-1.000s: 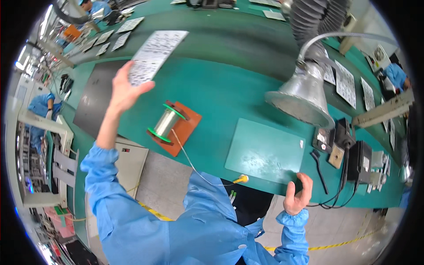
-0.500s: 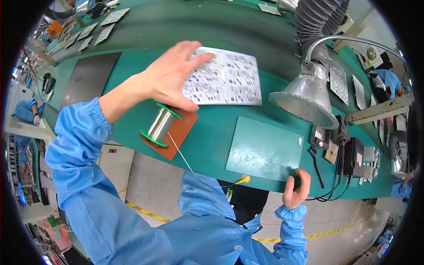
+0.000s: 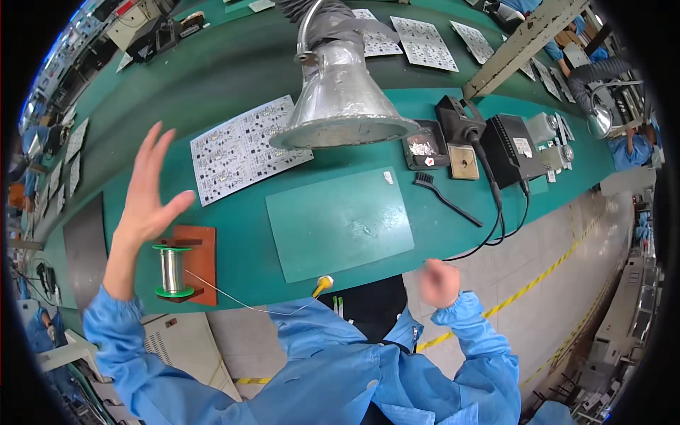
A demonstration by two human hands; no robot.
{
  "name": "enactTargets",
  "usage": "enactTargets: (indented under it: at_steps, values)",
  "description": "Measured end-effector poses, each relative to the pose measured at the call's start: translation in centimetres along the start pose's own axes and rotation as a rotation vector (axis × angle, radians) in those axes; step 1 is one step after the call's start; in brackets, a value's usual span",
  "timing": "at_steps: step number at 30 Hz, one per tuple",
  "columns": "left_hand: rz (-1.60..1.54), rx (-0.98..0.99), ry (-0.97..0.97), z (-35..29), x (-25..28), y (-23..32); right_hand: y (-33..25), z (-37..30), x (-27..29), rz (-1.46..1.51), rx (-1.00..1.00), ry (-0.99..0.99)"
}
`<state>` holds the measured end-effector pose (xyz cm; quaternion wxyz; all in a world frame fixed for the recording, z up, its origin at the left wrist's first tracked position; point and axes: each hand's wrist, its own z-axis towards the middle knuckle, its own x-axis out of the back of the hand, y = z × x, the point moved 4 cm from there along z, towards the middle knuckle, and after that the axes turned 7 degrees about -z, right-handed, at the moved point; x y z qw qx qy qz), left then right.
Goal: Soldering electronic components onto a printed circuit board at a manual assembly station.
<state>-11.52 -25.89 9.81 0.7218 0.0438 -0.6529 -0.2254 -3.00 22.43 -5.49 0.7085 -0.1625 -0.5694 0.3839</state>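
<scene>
My left hand is raised with fingers spread, empty, just left of a white circuit board panel lying flat on the green bench. Below that hand a spool of solder wire with green flanges stands on a brown block, its wire trailing right to a yellow-tipped tool at the bench edge. My right hand is blurred, curled into a fist below the bench edge, in front of my blue coat. A pale green work mat lies between the hands.
A metal fume hood hangs over the board's right end. To the right are a black brush, a soldering iron stand with sponge and a black station with cables. More board panels lie at the back.
My left hand carried the white board panel from the far left to the bench centre, set it down and let go. The view swung right. My right hand stayed near the bench edge.
</scene>
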Motion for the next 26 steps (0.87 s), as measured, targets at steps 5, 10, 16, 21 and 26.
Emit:
enactTargets:
  at_steps: [5, 10, 16, 21, 26]
  values:
    - [-0.273, 0.038, 0.612, -9.5, 2.3, 0.0, 1.3, -2.4, -0.7, 0.022, 0.252, -0.143]
    - [-0.117, 0.346, 0.916, -19.9, -0.4, -0.2, 12.1, -4.4, -7.7, 0.082, -0.322, -0.063]
    - [0.115, 0.79, 1.182, -30.7, -2.5, -4.1, 8.3, -0.6, -5.4, 0.31, -0.488, 0.31]
    - [0.337, 1.186, 1.214, -37.9, -4.7, -10.8, 11.9, -0.3, -5.5, 0.137, -0.497, 0.306]
    - [-0.184, 1.512, 1.651, -41.1, -7.9, -16.9, 9.8, 0.4, -5.2, 0.0, -0.529, 0.129]
